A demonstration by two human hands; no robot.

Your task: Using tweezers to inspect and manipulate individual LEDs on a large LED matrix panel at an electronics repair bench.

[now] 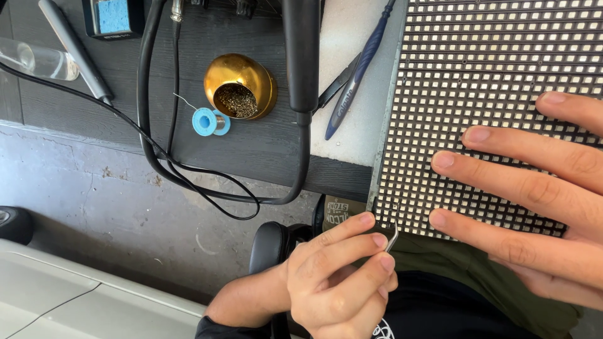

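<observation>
- The left hand (339,276), at 6 o'clock in the view, has its fingertips pinched together on thin metal tweezers (392,237), whose tips touch the panel's lower left corner.
- The right hand (534,188) lies flat and spread, fingers apart, on the black grid-faced panel of small white square lights (490,81), which fills the 1 to 3 o'clock area over the desk (251,150) edge.
- The panel looks stiff, flat and light; its tiny lights seem fragile, so holding by the frame edges appears safest.
- The tweezers look slim and slippery; a grip at mid-shank suits them.
- A gold dome-shaped holder of brass wool (240,86) sits at 11 o'clock.
</observation>
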